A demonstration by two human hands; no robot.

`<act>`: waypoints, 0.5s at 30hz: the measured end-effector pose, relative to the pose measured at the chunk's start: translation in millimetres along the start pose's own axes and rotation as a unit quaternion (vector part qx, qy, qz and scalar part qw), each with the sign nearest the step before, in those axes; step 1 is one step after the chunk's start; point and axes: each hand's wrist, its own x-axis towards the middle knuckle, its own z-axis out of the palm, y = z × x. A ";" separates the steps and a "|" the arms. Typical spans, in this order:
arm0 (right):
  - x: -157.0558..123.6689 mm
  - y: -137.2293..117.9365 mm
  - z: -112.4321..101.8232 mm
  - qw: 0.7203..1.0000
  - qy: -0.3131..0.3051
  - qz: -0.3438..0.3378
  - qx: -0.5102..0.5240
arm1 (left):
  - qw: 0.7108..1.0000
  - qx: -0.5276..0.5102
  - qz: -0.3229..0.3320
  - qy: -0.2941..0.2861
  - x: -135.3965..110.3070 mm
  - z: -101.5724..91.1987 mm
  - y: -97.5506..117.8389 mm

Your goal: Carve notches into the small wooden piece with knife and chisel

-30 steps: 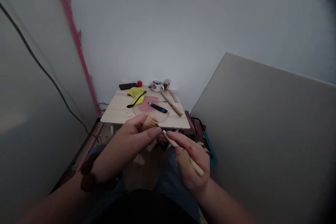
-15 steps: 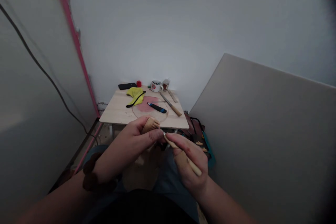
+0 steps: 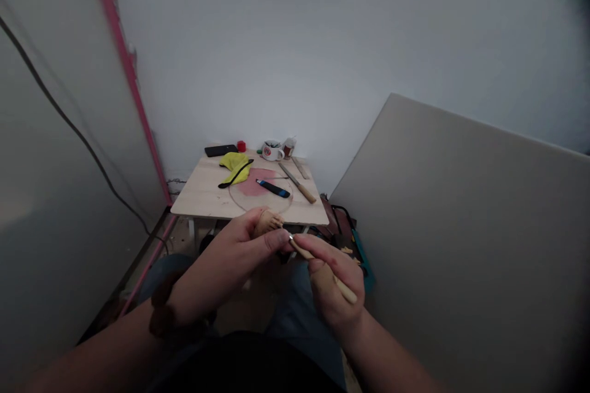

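Noted tan on carved piece point(image 3: 265, 223), lower centre of frame. Recorded paler cream on tool handle point(image 3: 345, 290), lower right of centre, silvery at tip point(image 3: 291, 238). Saw pale wood on tabletop point(image 3: 196, 193), marked by pink-red patch point(image 3: 247, 185) and thin darker ring point(image 3: 229, 191). Logged yellow with black edging on cloth point(image 3: 238, 168); black with blue on cutter point(image 3: 273, 188); white with round red emblem point(image 3: 267, 151) on mug point(image 3: 275, 154); pink on pipe point(image 3: 132, 77), upper left.

Here's the tan carving point(image 3: 268, 223), rounded body, one end grooved into finger-like ridges, gripped in the left hand point(image 3: 242, 244) against the table's point(image 3: 198, 198) near edge in view! And the slim tool point(image 3: 302, 250), pale-handled, slants through the right hand point(image 3: 335, 308), metal tip beside the left thumb!
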 end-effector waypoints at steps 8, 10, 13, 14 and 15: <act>-3.1 4.1 -1.7 1.000 0.007 0.026 0.004 | 1.000 0.013 0.015 -0.011 1.4 -1.4 -1.9; -3.0 4.7 -2.6 0.999 0.000 0.030 0.016 | 0.999 0.019 0.022 -0.017 1.5 -1.4 -1.5; -2.2 4.8 -3.1 0.999 -0.005 0.028 0.023 | 0.999 0.033 0.027 -0.024 1.1 0.0 -0.1; -1.9 4.8 -3.0 0.999 -0.002 0.027 0.021 | 0.999 0.039 0.028 -0.022 0.9 0.7 0.4; -1.8 4.8 -2.8 0.999 0.001 0.025 0.019 | 0.998 0.046 0.030 -0.017 0.8 1.3 0.9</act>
